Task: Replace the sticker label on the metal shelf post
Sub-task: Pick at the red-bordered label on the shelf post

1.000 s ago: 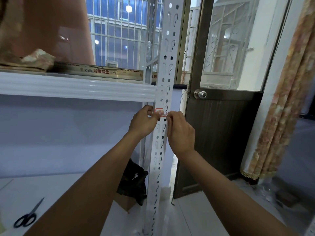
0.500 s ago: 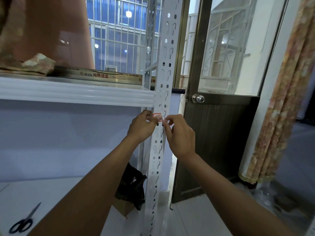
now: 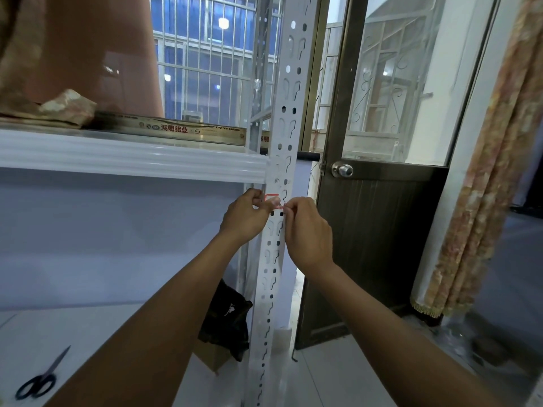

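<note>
Red-bordered sticker label (image 3: pixel 273 201) sits on metal shelf post (image 3: pixel 276 259) front, just below the shelf (image 3: pixel 132 160) joint. Left hand (image 3: pixel 245 217) grips post, thumb pinning label as anchor; right hand (image 3: pixel 305 230) pinches its right edge, probably for alignment control.

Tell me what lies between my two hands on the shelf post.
The head view shows the red-bordered sticker label on the shelf post between the left hand and right hand; both hands touch it.

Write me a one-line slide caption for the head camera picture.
Left hand and right hand hold a red-edged sticker against the white slotted shelf post, just under the shelf.
</note>
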